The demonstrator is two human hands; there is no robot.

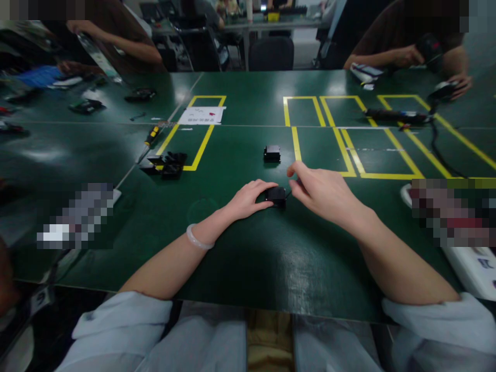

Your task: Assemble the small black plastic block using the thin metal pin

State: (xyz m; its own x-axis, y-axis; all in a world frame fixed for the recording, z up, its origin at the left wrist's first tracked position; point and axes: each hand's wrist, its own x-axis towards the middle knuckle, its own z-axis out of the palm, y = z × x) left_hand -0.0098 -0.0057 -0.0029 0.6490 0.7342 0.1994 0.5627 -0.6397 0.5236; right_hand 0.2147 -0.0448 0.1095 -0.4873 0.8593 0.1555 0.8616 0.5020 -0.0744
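A small black box-shaped part (276,195) lies on the green table (240,248) in front of me. My left hand (248,199) rests on the table with its fingers curled against the part's left side, holding it. My right hand (318,191) hovers just right of the part, fingers pinched together near its upper right corner; what they pinch is too small to make out. A second black part (272,153) sits a little farther away, untouched. A pale bracelet (198,238) circles my left wrist.
Several black parts (167,164) and a yellow-handled screwdriver (152,135) lie to the left by yellow tape outlines (201,147). A paper sheet (201,114) lies farther back. Other people's hands (406,54) work at the far edge. A black tool with cable (395,115) lies right.
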